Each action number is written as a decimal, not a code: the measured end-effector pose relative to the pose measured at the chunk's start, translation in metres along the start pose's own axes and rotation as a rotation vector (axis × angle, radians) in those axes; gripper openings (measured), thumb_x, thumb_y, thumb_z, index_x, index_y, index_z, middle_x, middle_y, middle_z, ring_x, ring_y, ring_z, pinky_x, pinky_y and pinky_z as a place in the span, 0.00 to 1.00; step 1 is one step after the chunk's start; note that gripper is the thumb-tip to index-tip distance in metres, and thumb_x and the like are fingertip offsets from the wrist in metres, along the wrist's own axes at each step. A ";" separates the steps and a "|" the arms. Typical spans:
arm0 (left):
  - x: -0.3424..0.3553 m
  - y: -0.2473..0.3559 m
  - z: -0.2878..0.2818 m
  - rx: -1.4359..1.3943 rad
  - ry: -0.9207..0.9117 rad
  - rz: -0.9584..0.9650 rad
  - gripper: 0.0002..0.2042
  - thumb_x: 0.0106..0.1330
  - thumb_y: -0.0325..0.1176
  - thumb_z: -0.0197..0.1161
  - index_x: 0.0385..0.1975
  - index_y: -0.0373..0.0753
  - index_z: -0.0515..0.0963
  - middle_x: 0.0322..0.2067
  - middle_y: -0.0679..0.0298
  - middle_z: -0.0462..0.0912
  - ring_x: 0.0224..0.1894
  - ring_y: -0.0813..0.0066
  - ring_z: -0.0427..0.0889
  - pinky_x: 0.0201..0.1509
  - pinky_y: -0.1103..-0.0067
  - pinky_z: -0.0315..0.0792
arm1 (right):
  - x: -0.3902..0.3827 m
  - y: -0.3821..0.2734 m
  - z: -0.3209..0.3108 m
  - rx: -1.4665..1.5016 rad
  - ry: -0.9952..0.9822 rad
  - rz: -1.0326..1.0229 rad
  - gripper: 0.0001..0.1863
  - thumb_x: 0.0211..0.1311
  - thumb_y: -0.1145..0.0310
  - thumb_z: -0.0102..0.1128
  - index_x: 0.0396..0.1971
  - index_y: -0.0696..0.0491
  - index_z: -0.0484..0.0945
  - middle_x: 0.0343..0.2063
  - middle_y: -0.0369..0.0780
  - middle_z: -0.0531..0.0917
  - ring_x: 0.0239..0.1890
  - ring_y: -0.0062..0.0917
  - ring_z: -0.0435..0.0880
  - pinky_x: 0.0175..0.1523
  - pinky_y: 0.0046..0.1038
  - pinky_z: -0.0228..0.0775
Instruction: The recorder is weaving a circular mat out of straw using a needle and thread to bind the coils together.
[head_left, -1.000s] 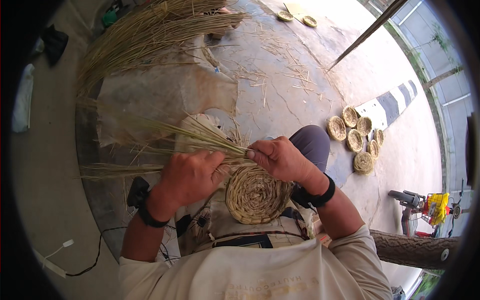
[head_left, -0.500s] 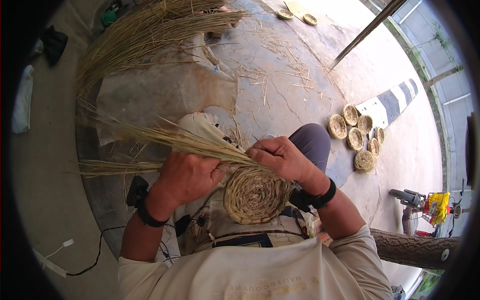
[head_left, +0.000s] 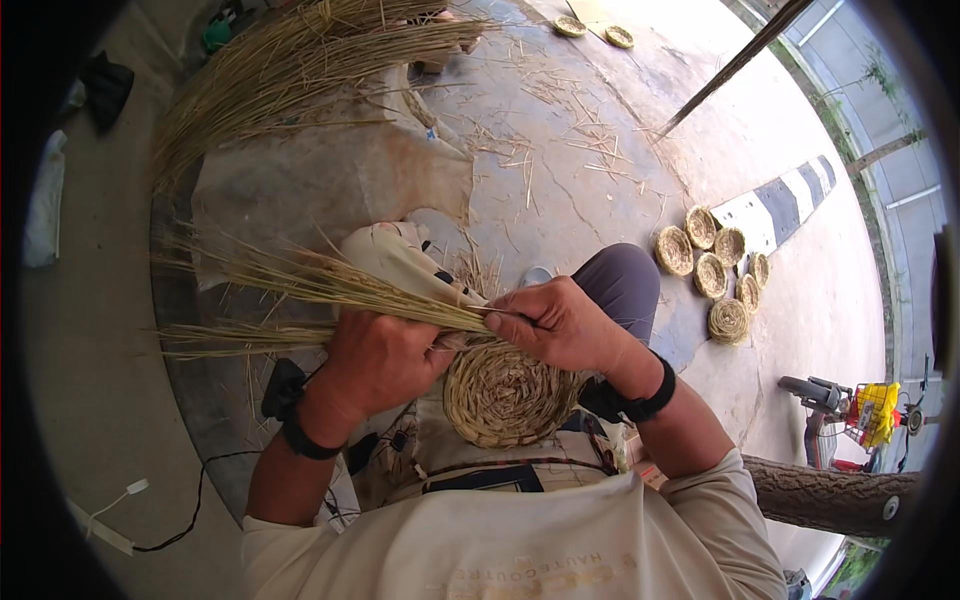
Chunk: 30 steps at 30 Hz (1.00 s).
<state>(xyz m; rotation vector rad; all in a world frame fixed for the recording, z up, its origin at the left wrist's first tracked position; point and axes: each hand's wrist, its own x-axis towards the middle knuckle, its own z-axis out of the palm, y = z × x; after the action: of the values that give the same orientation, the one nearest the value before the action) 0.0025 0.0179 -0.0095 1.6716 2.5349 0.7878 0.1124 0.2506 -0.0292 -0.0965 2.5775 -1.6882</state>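
On my lap rests a round coiled straw basket (head_left: 510,395), its woven spiral facing up. A loose bundle of straw (head_left: 330,285) runs from its far edge out to the left, split into an upper and a lower spray. My left hand (head_left: 385,355) is closed around the straw at the basket's far left edge. Fingers pinched together, my right hand (head_left: 550,320) grips the straw bundle just above the basket; a thin dark strand or tool shows faintly at its fingertips, too small to name.
A large heap of long straw (head_left: 300,70) lies at the far left, beside a worn cloth sheet (head_left: 320,190). Several small straw baskets (head_left: 711,275) sit on the floor at right, by a striped post (head_left: 785,205). A log (head_left: 830,493) and a bicycle (head_left: 850,405) are beyond my right arm.
Both hands have shifted slightly, the right a little left and down along the straw. The straw bundle has dipped and the basket has moved slightly.
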 end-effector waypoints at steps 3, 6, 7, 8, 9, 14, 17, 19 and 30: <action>-0.001 0.000 0.006 0.033 0.065 0.057 0.15 0.63 0.42 0.74 0.46 0.44 0.89 0.37 0.55 0.90 0.38 0.52 0.89 0.46 0.60 0.82 | 0.000 -0.006 0.000 -0.045 0.010 -0.016 0.10 0.73 0.65 0.65 0.36 0.56 0.86 0.22 0.49 0.81 0.23 0.45 0.80 0.33 0.38 0.75; -0.002 0.003 0.012 0.007 0.067 0.036 0.14 0.63 0.42 0.75 0.45 0.44 0.89 0.36 0.55 0.90 0.37 0.53 0.90 0.43 0.61 0.83 | -0.002 -0.006 0.000 -0.078 0.008 -0.004 0.08 0.72 0.66 0.66 0.36 0.55 0.87 0.23 0.50 0.82 0.25 0.46 0.83 0.33 0.39 0.76; -0.003 0.004 0.014 0.014 0.074 0.014 0.14 0.63 0.42 0.75 0.45 0.44 0.89 0.35 0.55 0.89 0.36 0.54 0.90 0.41 0.62 0.83 | -0.002 -0.006 0.000 -0.078 0.008 -0.005 0.08 0.72 0.66 0.66 0.36 0.55 0.87 0.23 0.50 0.82 0.25 0.46 0.83 0.33 0.39 0.76; -0.004 0.005 0.016 0.021 0.081 -0.009 0.14 0.63 0.43 0.75 0.44 0.43 0.89 0.35 0.55 0.89 0.36 0.54 0.90 0.40 0.62 0.83 | -0.002 -0.006 0.001 -0.082 0.020 -0.010 0.08 0.71 0.66 0.66 0.36 0.55 0.87 0.23 0.49 0.82 0.26 0.46 0.83 0.33 0.39 0.76; -0.005 0.005 0.019 0.021 0.081 -0.009 0.14 0.63 0.43 0.75 0.44 0.43 0.89 0.35 0.55 0.89 0.36 0.54 0.90 0.40 0.62 0.83 | -0.002 -0.006 0.002 -0.086 0.032 -0.015 0.07 0.70 0.66 0.67 0.36 0.55 0.87 0.23 0.49 0.82 0.26 0.46 0.84 0.33 0.38 0.76; -0.017 0.004 0.028 0.070 0.194 0.001 0.13 0.64 0.38 0.74 0.42 0.38 0.88 0.36 0.54 0.89 0.38 0.54 0.89 0.45 0.63 0.82 | -0.003 -0.002 0.002 -0.119 0.023 -0.040 0.07 0.69 0.66 0.68 0.36 0.54 0.88 0.23 0.48 0.83 0.26 0.46 0.85 0.34 0.39 0.77; -0.041 0.000 0.013 0.087 0.187 -0.069 0.11 0.66 0.33 0.71 0.44 0.35 0.86 0.39 0.51 0.88 0.41 0.52 0.88 0.48 0.63 0.81 | -0.005 -0.002 0.000 -0.158 0.027 -0.015 0.07 0.68 0.66 0.68 0.37 0.53 0.87 0.23 0.48 0.84 0.26 0.46 0.85 0.34 0.41 0.78; -0.067 -0.015 0.004 0.011 0.280 -0.180 0.09 0.70 0.28 0.66 0.46 0.35 0.85 0.41 0.51 0.87 0.49 0.49 0.85 0.55 0.60 0.78 | -0.005 -0.002 -0.001 -0.185 0.020 -0.010 0.07 0.67 0.66 0.69 0.38 0.53 0.87 0.24 0.48 0.84 0.27 0.47 0.86 0.34 0.41 0.78; -0.149 -0.038 -0.103 0.604 0.410 -0.681 0.20 0.72 0.27 0.60 0.63 0.32 0.78 0.58 0.47 0.82 0.60 0.43 0.80 0.65 0.58 0.74 | 0.000 -0.001 0.002 -0.205 0.054 -0.020 0.10 0.64 0.65 0.72 0.30 0.55 0.83 0.21 0.48 0.83 0.25 0.45 0.85 0.33 0.40 0.77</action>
<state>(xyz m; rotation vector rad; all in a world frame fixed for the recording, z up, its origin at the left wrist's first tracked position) 0.0058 -0.1635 0.0262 0.5740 3.5424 0.3352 0.1126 0.2484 -0.0294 -0.0881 2.7912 -1.4469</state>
